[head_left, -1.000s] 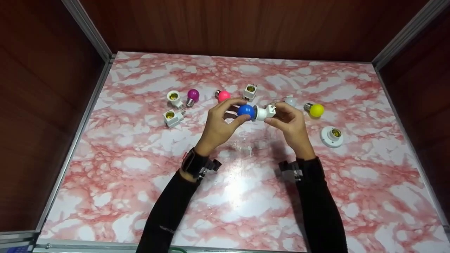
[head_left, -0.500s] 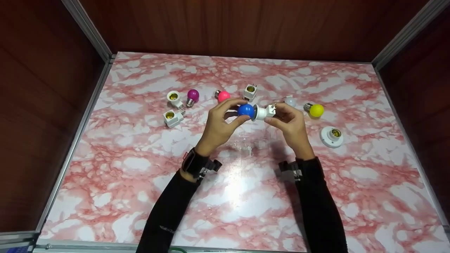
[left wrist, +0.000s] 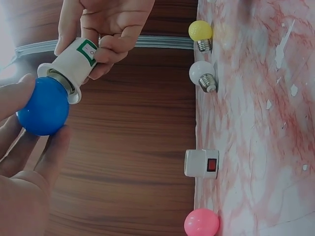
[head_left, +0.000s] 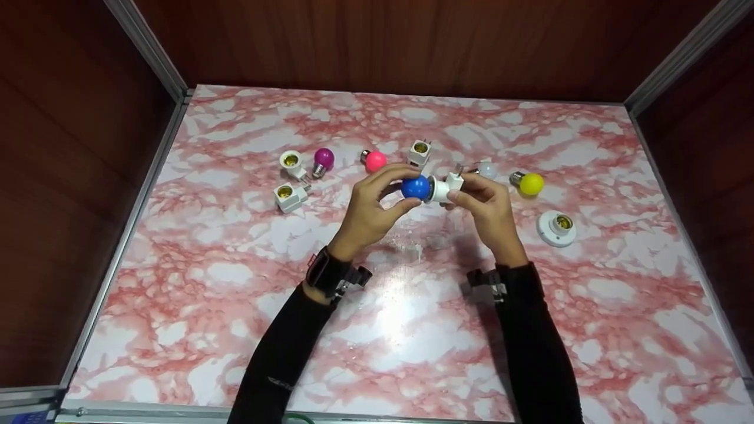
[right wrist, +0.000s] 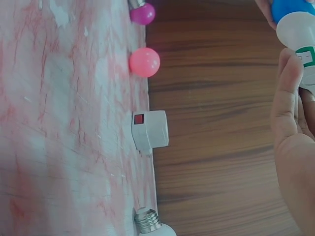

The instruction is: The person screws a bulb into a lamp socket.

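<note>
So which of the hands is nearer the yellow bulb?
Right. The right hand is left of the yellow bulb in the head view; the left hand is farther left, holding the blue bulb.

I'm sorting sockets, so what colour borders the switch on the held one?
Green, around the white switch; the left wrist view shows it best.

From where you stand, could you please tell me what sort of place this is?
Probably a small, enclosed work or test booth: wood-grain panels stand around three sides of a marble-patterned tabletop, where loose light bulbs lie.
</note>
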### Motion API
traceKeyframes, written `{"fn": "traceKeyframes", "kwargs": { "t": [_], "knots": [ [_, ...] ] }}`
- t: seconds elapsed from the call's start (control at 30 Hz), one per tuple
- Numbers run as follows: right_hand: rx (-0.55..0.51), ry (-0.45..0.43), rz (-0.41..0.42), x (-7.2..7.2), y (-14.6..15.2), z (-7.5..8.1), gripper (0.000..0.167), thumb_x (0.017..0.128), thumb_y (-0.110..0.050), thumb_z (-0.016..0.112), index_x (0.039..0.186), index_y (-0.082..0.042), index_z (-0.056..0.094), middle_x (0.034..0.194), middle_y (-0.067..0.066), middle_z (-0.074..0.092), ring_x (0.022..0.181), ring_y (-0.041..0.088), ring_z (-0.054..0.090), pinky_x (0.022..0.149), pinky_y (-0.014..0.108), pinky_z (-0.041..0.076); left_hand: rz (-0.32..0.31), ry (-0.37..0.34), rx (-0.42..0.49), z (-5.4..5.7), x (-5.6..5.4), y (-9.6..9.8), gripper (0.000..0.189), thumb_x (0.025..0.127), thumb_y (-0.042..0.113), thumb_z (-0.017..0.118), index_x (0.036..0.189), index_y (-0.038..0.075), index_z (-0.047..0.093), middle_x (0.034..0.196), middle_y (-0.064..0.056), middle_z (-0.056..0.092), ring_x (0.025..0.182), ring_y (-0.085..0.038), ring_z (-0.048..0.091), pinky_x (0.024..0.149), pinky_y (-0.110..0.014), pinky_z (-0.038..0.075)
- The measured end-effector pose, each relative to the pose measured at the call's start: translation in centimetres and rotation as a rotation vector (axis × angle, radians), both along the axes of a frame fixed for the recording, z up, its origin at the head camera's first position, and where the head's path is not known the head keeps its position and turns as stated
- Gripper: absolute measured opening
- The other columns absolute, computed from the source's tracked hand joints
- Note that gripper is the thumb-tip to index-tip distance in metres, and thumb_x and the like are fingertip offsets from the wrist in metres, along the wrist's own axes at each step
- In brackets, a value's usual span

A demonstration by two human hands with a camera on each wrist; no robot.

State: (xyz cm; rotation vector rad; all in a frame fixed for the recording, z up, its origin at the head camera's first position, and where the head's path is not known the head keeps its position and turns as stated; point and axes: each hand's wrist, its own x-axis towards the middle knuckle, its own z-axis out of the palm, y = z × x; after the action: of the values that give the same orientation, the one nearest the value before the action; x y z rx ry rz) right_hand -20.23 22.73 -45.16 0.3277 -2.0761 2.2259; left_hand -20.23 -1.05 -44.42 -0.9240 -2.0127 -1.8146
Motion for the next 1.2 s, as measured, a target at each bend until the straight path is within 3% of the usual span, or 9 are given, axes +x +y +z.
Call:
{"fn": "traceKeyframes", "kwargs": {
  "t": [0.3,0.53,0.63,0.8,0.97,1.2],
  "knots": [
    [-0.051,-0.032,0.028,0.09,-0.49,-0.19,0.028,0.096,0.006,0.065,0.123,0.012,0.071,0.098,-0.001,0.081,0.078,0.011,0.072,0.071,0.024,0.065,-0.031,0.067,-0.011,-0.21,0.23,-0.63,0.035,0.092,0.008,0.081,0.124,-0.004,0.072,0.134,-0.026,0.068,0.130,-0.033,0.068,0.115,-0.032,0.058],
    [-0.075,-0.014,0.051,0.08,-0.28,0.06,0.023,0.097,0.006,0.065,0.117,0.002,0.076,0.097,0.000,0.080,0.078,0.012,0.073,0.072,0.025,0.065,-0.013,0.083,-0.014,-0.01,0.00,-0.44,0.037,0.090,0.005,0.083,0.124,-0.004,0.072,0.135,-0.025,0.068,0.130,-0.032,0.068,0.112,-0.032,0.060],
    [-0.077,-0.004,0.053,0.05,-0.20,0.16,0.024,0.097,0.005,0.065,0.119,0.002,0.075,0.099,0.000,0.080,0.080,0.012,0.074,0.074,0.025,0.065,-0.006,0.043,0.001,0.19,-0.01,-0.27,0.046,0.087,0.001,0.086,0.129,-0.005,0.069,0.139,-0.023,0.065,0.131,-0.032,0.067,0.111,-0.032,0.061],
    [-0.060,0.012,0.022,0.10,-0.15,0.23,0.026,0.094,0.006,0.070,0.118,-0.003,0.075,0.100,-0.003,0.079,0.083,0.010,0.074,0.078,0.024,0.065,0.030,-0.068,-0.002,0.31,0.01,-0.17,0.053,0.089,0.011,0.086,0.136,-0.003,0.065,0.144,-0.020,0.064,0.124,-0.030,0.071,0.101,-0.029,0.065],
    [-0.038,0.003,-0.009,0.14,-0.11,0.20,0.034,0.088,0.011,0.075,0.113,-0.012,0.077,0.101,-0.005,0.079,0.090,0.008,0.075,0.083,0.022,0.066,0.086,-0.125,-0.013,0.25,-0.11,-0.27,0.049,0.092,0.018,0.085,0.133,-0.002,0.068,0.133,-0.020,0.072,0.112,-0.029,0.077,0.090,-0.031,0.069],
    [-0.052,0.002,-0.007,0.22,-0.02,0.22,0.042,0.086,0.016,0.074,0.114,-0.014,0.077,0.107,-0.005,0.079,0.099,0.010,0.077,0.088,0.023,0.067,0.118,-0.182,0.004,0.14,-0.19,-0.05,0.044,0.092,0.018,0.085,0.129,-0.002,0.072,0.122,-0.021,0.079,0.107,-0.029,0.080,0.087,-0.034,0.070]
  ]
}}
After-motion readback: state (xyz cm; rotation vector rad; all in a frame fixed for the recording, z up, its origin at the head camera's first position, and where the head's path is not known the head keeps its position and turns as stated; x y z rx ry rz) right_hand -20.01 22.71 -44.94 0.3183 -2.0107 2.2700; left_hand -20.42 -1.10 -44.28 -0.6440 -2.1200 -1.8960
